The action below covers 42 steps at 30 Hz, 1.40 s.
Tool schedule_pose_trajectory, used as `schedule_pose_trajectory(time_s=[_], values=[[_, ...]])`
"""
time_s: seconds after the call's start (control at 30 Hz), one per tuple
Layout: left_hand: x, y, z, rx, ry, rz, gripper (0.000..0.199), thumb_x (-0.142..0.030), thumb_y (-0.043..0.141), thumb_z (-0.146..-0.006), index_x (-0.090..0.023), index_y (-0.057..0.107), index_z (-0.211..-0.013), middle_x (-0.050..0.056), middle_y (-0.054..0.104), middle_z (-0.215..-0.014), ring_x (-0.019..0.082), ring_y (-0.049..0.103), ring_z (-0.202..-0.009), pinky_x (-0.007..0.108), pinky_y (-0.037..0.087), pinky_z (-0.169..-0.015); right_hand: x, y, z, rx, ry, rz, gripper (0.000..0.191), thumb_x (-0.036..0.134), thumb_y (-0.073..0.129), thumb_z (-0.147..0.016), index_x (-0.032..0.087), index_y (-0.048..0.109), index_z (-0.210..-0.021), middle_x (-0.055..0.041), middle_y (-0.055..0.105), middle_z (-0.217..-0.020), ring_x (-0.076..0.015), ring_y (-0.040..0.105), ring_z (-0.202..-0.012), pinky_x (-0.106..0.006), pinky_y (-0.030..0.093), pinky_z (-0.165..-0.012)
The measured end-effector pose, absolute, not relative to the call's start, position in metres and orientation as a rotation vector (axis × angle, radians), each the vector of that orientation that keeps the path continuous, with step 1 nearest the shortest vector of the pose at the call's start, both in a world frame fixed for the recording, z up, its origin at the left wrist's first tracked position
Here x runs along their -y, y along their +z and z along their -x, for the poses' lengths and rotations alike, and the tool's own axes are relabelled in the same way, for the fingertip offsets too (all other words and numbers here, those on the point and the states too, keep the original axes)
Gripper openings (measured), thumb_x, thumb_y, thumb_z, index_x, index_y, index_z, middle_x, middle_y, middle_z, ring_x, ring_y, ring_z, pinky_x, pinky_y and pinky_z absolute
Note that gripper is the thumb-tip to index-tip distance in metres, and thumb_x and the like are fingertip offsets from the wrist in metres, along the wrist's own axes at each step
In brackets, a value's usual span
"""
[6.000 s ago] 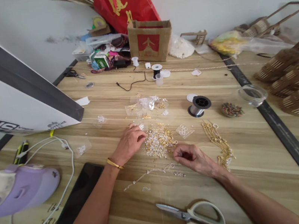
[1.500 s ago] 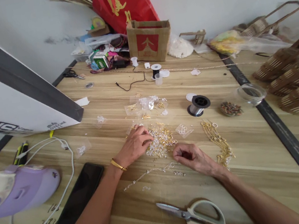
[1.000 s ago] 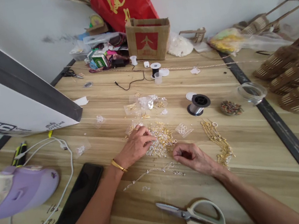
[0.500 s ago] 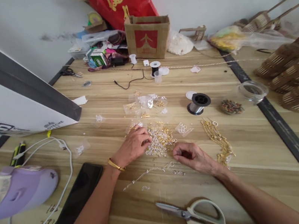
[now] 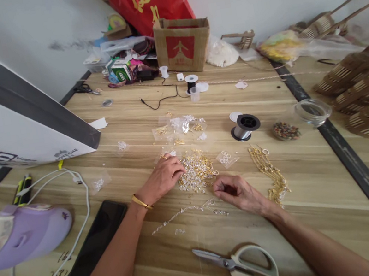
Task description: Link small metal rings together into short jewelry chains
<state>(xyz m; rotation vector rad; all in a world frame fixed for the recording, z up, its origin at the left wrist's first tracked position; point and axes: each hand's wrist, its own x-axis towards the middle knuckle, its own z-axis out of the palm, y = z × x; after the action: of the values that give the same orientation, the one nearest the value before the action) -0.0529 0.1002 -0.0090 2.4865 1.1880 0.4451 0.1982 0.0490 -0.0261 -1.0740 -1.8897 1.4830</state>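
My left hand (image 5: 163,177), wearing a gold bracelet, reaches to the left edge of a loose pile of small silver and gold jewellery pieces (image 5: 196,169). Its fingers are curled together at the pile; whatever they pinch is hidden. To the right of the pile, my right hand (image 5: 238,192) rests low over the table, thumb and forefinger pressed in a pinch. What lies between those fingertips is too small to make out. Just below the pile, a silver chain bracelet (image 5: 182,211) lies stretched between the hands. A bundle of gold chains (image 5: 270,175) lies beyond my right wrist.
Large scissors (image 5: 230,263) lie near the front, between my forearms. A black phone (image 5: 98,242) and a lilac appliance (image 5: 28,235) sit at left. A wire spool (image 5: 246,127), a pile of mixed beads (image 5: 285,131) and a glass dish (image 5: 313,111) stand to the right.
My left hand has shifted very slightly at the pile, its thumb drawing closer to the fingers. My right hand has stayed in place.
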Motion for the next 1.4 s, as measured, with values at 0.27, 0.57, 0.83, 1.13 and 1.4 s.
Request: schedule_pose_trajectory(time_s=[0.27,0.57,0.83,1.13,1.4], values=[[-0.101,-0.006,0.055,-1.183,0.471,-2.452,0.012,-0.015,0.058,-0.084,-0.017,0.069,-0.08,0.004,0.061,-0.079,0.019,0.049,-0.087,0.035,0.041,-0.083,-0.049,-0.026,-0.198,1.863,1.512,1.079,0.024,0.037,0.054,-0.086,0.016,0.055,-0.075,0.0011,0.049,-0.064,-0.0099,0.039,-0.056,-0.022,0.029,-0.049],[-0.098,-0.003,0.049,-1.209,0.385,-2.471,0.009,-0.02,0.061,-0.082,-0.016,0.068,-0.077,0.004,0.061,-0.08,0.019,0.05,-0.087,0.035,0.04,-0.083,-0.049,-0.025,-0.198,1.875,1.506,1.082,0.022,0.035,0.053,-0.086,0.016,0.054,-0.075,0.0017,0.047,-0.063,-0.0094,0.038,-0.055,-0.022,0.028,-0.049],[-0.096,-0.004,0.046,-1.204,0.424,-2.512,0.011,-0.018,0.059,-0.083,-0.016,0.066,-0.075,0.003,0.061,-0.078,0.018,0.051,-0.085,0.036,0.039,-0.086,-0.049,-0.026,-0.197,1.892,1.49,1.083,0.023,0.036,0.053,-0.086,0.016,0.054,-0.075,0.0016,0.046,-0.063,-0.0094,0.038,-0.055,-0.021,0.029,-0.048],[-0.09,0.003,0.039,-1.21,0.843,-2.386,0.008,-0.015,0.059,-0.079,-0.017,0.065,-0.075,0.003,0.065,-0.073,0.017,0.056,-0.077,0.033,0.045,-0.078,-0.048,-0.028,-0.199,1.877,1.475,1.007,0.023,0.037,0.054,-0.085,0.015,0.055,-0.076,0.0018,0.046,-0.065,-0.0092,0.037,-0.057,-0.022,0.029,-0.05],[-0.08,0.017,0.023,-1.212,0.891,-2.088,0.004,-0.018,0.065,-0.073,-0.016,0.068,-0.072,0.003,0.069,-0.074,0.015,0.062,-0.07,0.027,0.048,-0.072,-0.043,-0.026,-0.197,1.82,1.465,1.004,0.023,0.037,0.056,-0.083,0.014,0.055,-0.077,0.0045,0.042,-0.061,-0.0075,0.033,-0.054,-0.021,0.026,-0.049]])
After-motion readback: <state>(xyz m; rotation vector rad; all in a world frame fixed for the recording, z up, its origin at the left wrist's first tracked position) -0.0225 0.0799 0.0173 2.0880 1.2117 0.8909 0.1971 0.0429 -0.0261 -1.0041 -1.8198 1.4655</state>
